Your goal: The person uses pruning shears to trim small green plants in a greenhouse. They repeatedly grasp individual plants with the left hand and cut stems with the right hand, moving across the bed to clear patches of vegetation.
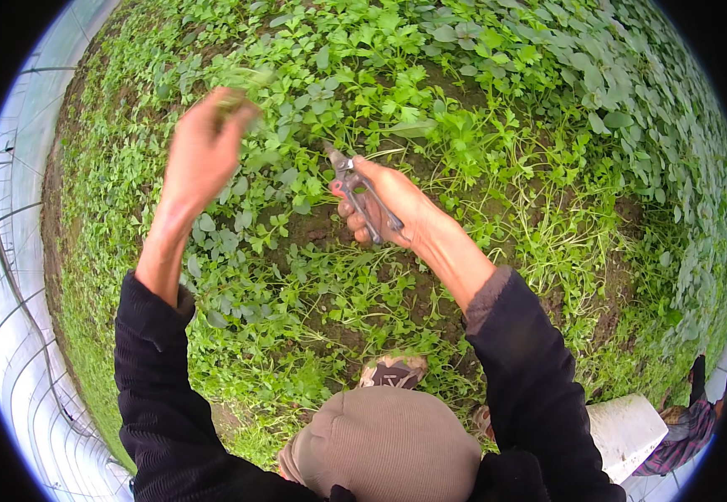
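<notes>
My left hand [203,147] is raised at the left above the plants, blurred by motion. Its fingers are closed on a small bunch of green stems and leaves [247,78], also blurred. In my right hand [388,204], near the middle, lie pruning shears [354,182] with grey handles and a red part by the pivot; their blades point up and to the left, just over the leaves. Below and around both hands grow leafy green plants with lobed leaves [401,94], mixed with rounder, bluish-green leaves [210,232].
My knee in brown corduroy [395,439] and a shoe [395,371] are at the bottom. A white foam block or box [626,433] stands at lower right, beside a person in a plaid garment [683,439]. Greenhouse film with ribs [18,282] curves along the left.
</notes>
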The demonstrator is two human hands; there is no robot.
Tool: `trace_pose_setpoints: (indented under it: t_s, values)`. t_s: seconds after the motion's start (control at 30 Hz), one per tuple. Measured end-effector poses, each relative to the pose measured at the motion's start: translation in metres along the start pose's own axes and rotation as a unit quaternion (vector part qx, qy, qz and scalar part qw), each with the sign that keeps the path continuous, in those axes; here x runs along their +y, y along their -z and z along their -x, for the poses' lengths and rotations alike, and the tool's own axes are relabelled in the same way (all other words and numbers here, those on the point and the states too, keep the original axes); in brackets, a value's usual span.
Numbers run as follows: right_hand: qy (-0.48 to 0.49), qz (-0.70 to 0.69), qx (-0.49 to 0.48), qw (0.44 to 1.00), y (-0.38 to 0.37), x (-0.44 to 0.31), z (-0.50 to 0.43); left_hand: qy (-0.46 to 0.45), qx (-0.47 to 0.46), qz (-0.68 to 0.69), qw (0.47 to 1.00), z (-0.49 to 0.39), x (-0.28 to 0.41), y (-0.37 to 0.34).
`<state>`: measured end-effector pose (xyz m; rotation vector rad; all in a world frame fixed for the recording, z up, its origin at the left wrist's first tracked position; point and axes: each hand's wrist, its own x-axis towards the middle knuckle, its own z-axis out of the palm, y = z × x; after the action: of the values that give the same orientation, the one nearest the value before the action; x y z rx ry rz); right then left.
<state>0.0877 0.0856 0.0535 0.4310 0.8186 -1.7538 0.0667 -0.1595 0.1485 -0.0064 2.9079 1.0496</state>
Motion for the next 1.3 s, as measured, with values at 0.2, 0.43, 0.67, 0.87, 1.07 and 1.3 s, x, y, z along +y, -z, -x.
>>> trace_pose_setpoints:
  t_s: [0.2,0.43,0.67,0.87,1.07,1.3]
  values:
    - [0.037,-0.092,-0.006,0.995,0.013,-0.009,0.007,0.055,-0.123,-0.051,0.99,-0.034,-0.017,-0.061]
    - [-0.032,-0.024,0.012,0.999,0.006,-0.001,-0.009,-0.067,-0.135,-0.23,0.961,-0.053,-0.038,-0.082]
    - [-0.03,0.033,0.051,0.998,-0.002,-0.009,-0.032,-0.099,-0.145,-0.338,0.925,-0.052,-0.046,-0.085]
    - [-0.025,-0.005,0.08,0.996,-0.009,-0.01,-0.04,-0.087,-0.157,-0.344,0.921,-0.05,-0.052,-0.089]
    - [0.025,-0.002,0.062,0.998,0.005,-0.013,-0.014,-0.117,-0.095,-0.304,0.941,-0.037,-0.055,-0.06]
    - [0.043,-0.1,-0.008,0.994,0.022,-0.023,-0.009,-0.275,-0.199,-0.374,0.863,-0.033,-0.03,-0.07]
